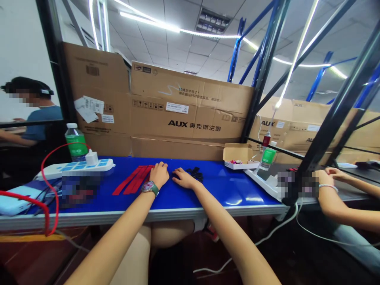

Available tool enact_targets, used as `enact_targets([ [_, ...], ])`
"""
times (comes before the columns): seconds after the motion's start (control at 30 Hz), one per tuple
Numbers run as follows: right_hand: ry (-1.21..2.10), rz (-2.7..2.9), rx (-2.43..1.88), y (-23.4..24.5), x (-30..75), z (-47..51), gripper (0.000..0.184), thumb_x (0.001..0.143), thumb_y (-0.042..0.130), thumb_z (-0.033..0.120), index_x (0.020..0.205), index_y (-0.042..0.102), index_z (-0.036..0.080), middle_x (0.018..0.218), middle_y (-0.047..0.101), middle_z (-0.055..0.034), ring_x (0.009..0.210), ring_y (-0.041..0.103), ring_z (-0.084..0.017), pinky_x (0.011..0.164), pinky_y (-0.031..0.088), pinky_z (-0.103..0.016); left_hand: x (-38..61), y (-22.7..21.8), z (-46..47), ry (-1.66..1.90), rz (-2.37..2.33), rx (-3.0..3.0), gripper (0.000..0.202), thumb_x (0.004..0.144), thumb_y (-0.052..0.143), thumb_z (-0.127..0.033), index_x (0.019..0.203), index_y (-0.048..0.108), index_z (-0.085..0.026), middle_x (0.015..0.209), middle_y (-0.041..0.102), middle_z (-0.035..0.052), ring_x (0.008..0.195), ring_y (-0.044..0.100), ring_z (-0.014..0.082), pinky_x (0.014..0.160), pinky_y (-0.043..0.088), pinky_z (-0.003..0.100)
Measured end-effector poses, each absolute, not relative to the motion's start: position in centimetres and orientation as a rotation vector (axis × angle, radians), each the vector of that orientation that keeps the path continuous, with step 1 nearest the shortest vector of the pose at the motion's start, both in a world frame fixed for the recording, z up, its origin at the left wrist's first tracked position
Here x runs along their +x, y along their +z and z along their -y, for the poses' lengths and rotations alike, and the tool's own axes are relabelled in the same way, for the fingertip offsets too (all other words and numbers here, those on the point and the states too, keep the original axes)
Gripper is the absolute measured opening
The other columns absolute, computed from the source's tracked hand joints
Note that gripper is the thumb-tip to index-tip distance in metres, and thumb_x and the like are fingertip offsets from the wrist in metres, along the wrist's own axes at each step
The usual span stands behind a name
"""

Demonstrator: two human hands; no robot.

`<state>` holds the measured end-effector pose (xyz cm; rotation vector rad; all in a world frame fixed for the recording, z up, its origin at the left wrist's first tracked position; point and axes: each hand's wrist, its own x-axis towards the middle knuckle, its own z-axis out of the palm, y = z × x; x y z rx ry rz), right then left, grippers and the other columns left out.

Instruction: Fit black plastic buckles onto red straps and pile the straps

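Observation:
My left hand (159, 175), with a green-strapped watch (150, 188) on its wrist, rests palm down on the blue tabletop (221, 186). It lies at the right end of several flat red strips (135, 180) and covers part of them. Its fingers look spread low over the surface; anything under them is hidden. A short gap to the right, my right hand (184, 179) lies with its fingers stretched toward the left hand. Nothing shows in it. Just behind the right hand is a small pile of black pieces (196, 173), partly covered by it; their kind is unclear.
At left are a power strip (102, 164), a bottle (75, 142), a red cable (49, 158) and a pale blue device (18, 200). An open cardboard box (239, 163) with small items stands back right. Cardboard panels (190, 114) wall the rear. Other people sit either side.

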<state>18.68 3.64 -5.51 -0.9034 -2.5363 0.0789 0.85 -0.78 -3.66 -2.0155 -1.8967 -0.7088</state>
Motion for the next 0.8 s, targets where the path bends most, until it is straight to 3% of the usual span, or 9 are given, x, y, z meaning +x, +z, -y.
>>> enact_targets([
  [0.13, -0.18, 2.488, -1.052, -3.6, 19.9, -2.5, 0.031, 0.095, 0.05, 0.013, 0.124, 0.061, 0.02, 0.126, 0.056, -0.0107, 0.116, 0.054, -0.021, 0.102, 0.042, -0.034, 0.9, -4.0, 1.0, -0.618, 2.081, -1.914, 0.034, 0.094, 0.043, -0.023, 0.115, 0.066, -0.011, 0.119, 0.062, 0.0218, 0.111, 0.06, 0.0375, 0.089, 0.05, 0.049],
  [0.27, -0.437, 2.34, -1.469, -1.9, 22.2, -2.3, 0.045, 0.084, 0.053, 0.0, 0.123, 0.06, 0.021, 0.125, 0.056, -0.0135, 0.114, 0.052, -0.026, 0.094, 0.042, -0.037, 0.7, -4.6, 0.0, -0.763, 1.989, -2.089, 0.036, 0.094, 0.04, -0.018, 0.122, 0.063, -0.012, 0.117, 0.064, 0.0191, 0.107, 0.064, 0.03, 0.093, 0.05, 0.042],
  [0.47, -0.289, 2.06, -1.82, -1.9, 24.9, -3.2, 0.04, 0.088, 0.046, 0.004, 0.12, 0.064, 0.021, 0.118, 0.062, -0.0143, 0.111, 0.054, -0.026, 0.089, 0.043, -0.037, 0.9, -4.6, -1.2, -1.058, 1.293, -2.618, 0.043, 0.095, 0.035, -0.013, 0.129, 0.061, -0.018, 0.137, 0.058, 0.0111, 0.126, 0.055, 0.02, 0.111, 0.041, 0.034],
  [0.67, -0.03, 1.795, -1.956, -2.7, 26.6, -4.0, 0.035, 0.098, 0.041, 0.021, 0.122, 0.066, 0.024, 0.122, 0.058, -0.016, 0.112, 0.056, -0.03, 0.087, 0.044, -0.039, 0.8, -3.6, 0.4, -0.799, 1.489, -2.505, 0.031, 0.093, 0.046, -0.023, 0.104, 0.075, -0.025, 0.114, 0.069, 0.007, 0.102, 0.062, 0.0255, 0.096, 0.046, 0.042],
  [0.8, 0.079, 1.87, -1.917, -3.0, 27.0, -4.5, 0.038, 0.102, 0.038, 0.031, 0.132, 0.061, 0.036, 0.128, 0.055, -0.0124, 0.118, 0.051, -0.031, 0.093, 0.041, -0.044, 0.9, -3.1, 1.1, -0.695, 1.484, -2.57, 0.034, 0.087, 0.049, -0.018, 0.105, 0.076, -0.029, 0.114, 0.071, 0.0042, 0.102, 0.061, 0.0256, 0.092, 0.044, 0.04],
])
